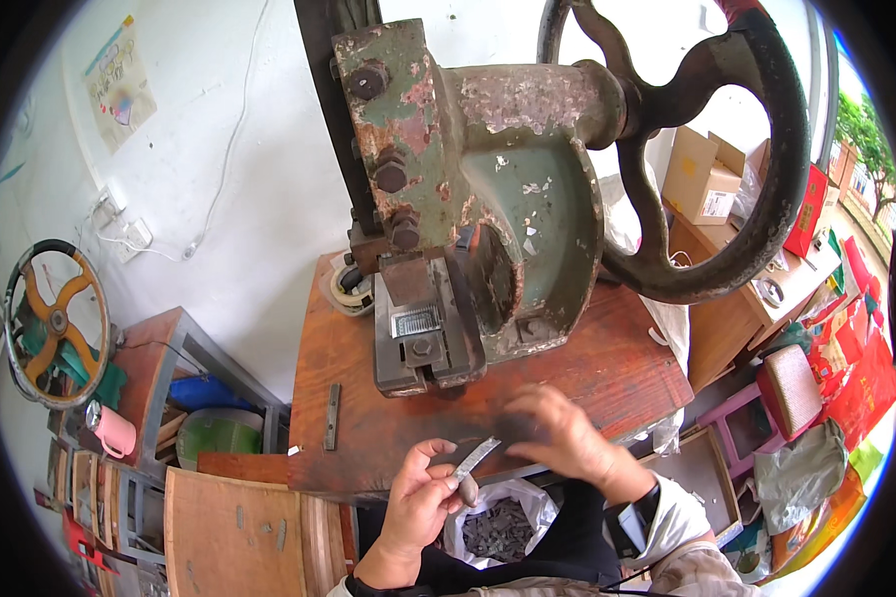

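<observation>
The left hand (426, 497) is pinching a pale metal strip (478, 456) between thumb and fingers, holding it aslant at the table's (617, 373) front edge. The right hand (564, 435) is hovering just beside it, blurred, fingers curling; whether its grip is grasping anything, I cannot tell. The step in hand seems to be handling this strip, apart from the hand press (528, 99) standing farther back. A flat bar (333, 417) is lying near the table's left edge; a white bag (456, 538) of dark pieces (500, 531) is sitting below the front edge. The next move appears to be calling for a steady left grip.
</observation>
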`<state>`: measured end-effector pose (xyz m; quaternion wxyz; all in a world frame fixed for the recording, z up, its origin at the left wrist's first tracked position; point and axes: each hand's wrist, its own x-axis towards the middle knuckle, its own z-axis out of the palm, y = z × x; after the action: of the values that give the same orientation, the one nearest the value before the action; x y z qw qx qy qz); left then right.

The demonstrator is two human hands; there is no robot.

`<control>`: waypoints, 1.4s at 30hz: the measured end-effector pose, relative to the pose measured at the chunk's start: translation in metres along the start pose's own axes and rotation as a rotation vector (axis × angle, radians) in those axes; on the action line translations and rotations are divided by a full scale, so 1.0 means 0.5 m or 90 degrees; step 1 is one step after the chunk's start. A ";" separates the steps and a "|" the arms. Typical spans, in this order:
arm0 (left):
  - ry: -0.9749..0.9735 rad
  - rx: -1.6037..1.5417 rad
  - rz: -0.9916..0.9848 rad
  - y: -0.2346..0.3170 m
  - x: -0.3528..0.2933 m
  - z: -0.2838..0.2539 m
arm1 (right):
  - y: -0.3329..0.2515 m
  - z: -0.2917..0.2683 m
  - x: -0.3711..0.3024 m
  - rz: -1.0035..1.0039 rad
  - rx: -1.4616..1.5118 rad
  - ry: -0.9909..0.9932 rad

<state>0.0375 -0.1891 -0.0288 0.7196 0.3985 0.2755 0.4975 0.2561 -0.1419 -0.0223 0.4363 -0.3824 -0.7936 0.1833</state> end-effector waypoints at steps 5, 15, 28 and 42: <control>-0.009 -0.161 -0.019 0.014 0.005 -0.011 | -0.004 0.038 0.002 -0.105 0.026 0.024; 0.199 0.010 0.071 0.060 0.014 -0.056 | -0.055 0.042 0.061 -0.153 -0.064 0.055; 0.257 0.991 0.544 0.136 0.183 -0.084 | -0.016 0.122 0.253 0.050 -0.298 0.227; 0.050 1.052 0.268 0.189 0.317 -0.107 | -0.034 0.147 0.279 0.100 -0.477 0.209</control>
<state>0.0040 -0.0069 0.0229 0.0806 0.8209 0.4949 0.2733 0.1419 -0.0428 0.0247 0.3723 -0.5982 -0.6938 -0.1491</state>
